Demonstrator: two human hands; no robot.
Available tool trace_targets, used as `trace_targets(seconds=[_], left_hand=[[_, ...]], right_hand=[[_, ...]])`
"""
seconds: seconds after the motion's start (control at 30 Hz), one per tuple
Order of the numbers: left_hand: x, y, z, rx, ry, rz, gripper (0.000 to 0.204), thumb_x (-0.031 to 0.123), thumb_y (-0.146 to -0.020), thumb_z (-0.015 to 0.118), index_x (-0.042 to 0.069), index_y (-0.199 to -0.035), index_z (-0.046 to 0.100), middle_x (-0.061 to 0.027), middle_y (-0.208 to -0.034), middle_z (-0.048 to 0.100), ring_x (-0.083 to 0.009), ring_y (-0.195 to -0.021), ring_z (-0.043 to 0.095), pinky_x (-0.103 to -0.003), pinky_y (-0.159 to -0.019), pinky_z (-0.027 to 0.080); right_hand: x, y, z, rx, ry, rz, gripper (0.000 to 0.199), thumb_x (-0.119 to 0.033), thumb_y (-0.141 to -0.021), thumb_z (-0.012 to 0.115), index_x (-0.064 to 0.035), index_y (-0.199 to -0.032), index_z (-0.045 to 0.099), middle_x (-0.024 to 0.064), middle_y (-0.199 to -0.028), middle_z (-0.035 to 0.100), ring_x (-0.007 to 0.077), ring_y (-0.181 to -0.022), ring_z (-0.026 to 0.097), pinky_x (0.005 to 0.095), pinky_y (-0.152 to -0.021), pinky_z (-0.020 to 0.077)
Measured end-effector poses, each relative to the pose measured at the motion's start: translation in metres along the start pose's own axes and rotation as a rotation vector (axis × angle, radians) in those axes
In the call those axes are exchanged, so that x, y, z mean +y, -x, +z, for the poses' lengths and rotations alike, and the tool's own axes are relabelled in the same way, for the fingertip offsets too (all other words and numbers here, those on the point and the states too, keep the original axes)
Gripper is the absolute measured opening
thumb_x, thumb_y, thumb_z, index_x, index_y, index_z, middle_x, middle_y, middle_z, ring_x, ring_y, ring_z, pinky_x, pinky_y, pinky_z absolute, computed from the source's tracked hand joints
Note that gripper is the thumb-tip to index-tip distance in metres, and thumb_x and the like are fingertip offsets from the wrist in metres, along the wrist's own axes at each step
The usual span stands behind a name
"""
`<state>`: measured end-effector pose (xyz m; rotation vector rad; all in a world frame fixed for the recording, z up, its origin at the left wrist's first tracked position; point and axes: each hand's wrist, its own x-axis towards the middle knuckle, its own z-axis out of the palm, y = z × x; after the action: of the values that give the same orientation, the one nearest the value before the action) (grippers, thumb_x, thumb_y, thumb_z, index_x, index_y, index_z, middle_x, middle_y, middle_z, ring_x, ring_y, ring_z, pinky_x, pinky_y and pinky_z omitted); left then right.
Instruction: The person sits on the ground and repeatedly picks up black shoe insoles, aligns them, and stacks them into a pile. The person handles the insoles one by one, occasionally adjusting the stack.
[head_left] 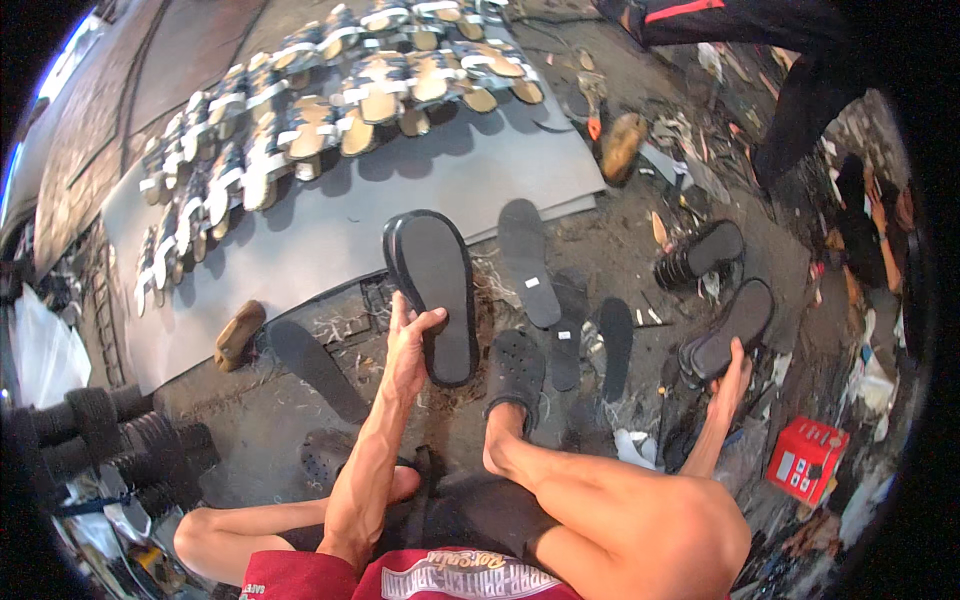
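My left hand grips a black shoe sole by its lower left edge and holds it up, tread side toward me. Off to the right, my right hand rests on top of a stack of black soles lying on the ground. My right foot wears a black perforated clog just right of the held sole. Loose flat black insoles lie on the ground beyond the clog.
A grey sheet at the back carries several rows of finished tan and white sandals. Another sole stack stands at the right, a red box at lower right. Dark rolls lie at the left. Another person's legs stand at the top right.
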<state>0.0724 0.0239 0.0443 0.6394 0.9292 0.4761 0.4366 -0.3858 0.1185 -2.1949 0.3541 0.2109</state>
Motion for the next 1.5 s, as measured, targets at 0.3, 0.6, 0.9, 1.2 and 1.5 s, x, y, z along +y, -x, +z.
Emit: trace_targets(seconds=[0.3, 0.6, 0.9, 1.2, 1.5], left_hand=[[-0.036, -0.004, 0.007, -0.182, 0.003, 0.093, 0.12, 0.056, -0.1, 0.081, 0.001, -0.179, 0.008, -0.0207, -0.173, 0.041, -0.0333, -0.154, 0.049, -0.046, -0.125, 0.044], [0.017, 0.021, -0.02, 0.044, -0.562, 0.279, 0.148, 0.046, -0.072, 0.103, -0.005, -0.175, 0.009, -0.0322, -0.166, 0.045, -0.0434, -0.155, 0.048, -0.05, -0.13, 0.04], [-0.009, 0.004, -0.019, 0.201, -1.593, 0.56, 0.153, 0.049, -0.062, 0.1, -0.003, -0.177, 0.012, -0.0219, -0.133, 0.055, -0.0394, -0.125, 0.055, -0.051, -0.112, 0.043], [-0.018, 0.029, -0.03, 0.143, -1.147, 0.908, 0.144, 0.041, -0.057, 0.099, -0.006, -0.17, 0.023, -0.0274, -0.146, 0.052, -0.046, -0.137, 0.052, -0.059, -0.121, 0.039], [-0.07, 0.005, -0.035, -0.179, -0.497, 0.4, 0.099, 0.052, -0.088, 0.084, 0.01, -0.167, 0.042, -0.0189, -0.158, 0.053, -0.0396, -0.148, 0.049, -0.06, -0.132, 0.026]], right_hand=[[-0.031, 0.193, 0.193, -1.046, -0.402, -0.203, 0.089, -0.046, -0.092, 0.072, 0.0045, -0.162, 0.051, 0.018, -0.152, 0.065, 0.0308, -0.139, 0.064, 0.0453, -0.12, 0.0485], [-0.017, 0.22, 0.283, -1.273, 0.052, -0.58, 0.065, -0.039, -0.114, 0.055, 0.0025, -0.164, 0.048, 0.021, -0.158, 0.06, 0.0344, -0.141, 0.058, 0.0443, -0.125, 0.0397], [-0.01, 0.126, 0.286, -1.045, -0.11, -0.321, 0.044, -0.041, -0.12, 0.053, -0.003, -0.123, 0.075, -0.0016, -0.083, 0.06, 0.0064, -0.071, 0.05, 0.028, -0.062, 0.0413], [-0.208, 0.237, 0.231, -0.928, 0.063, -1.15, 0.057, -0.049, -0.118, 0.053, -0.0047, -0.151, 0.065, 0.0215, -0.128, 0.062, 0.0343, -0.11, 0.064, 0.0437, -0.102, 0.0513], [-0.162, 0.311, 0.261, -0.862, 0.352, -1.446, 0.067, -0.044, -0.113, 0.058, -0.0033, -0.166, 0.05, 0.0262, -0.148, 0.056, 0.0456, -0.124, 0.056, 0.056, -0.11, 0.0453]])
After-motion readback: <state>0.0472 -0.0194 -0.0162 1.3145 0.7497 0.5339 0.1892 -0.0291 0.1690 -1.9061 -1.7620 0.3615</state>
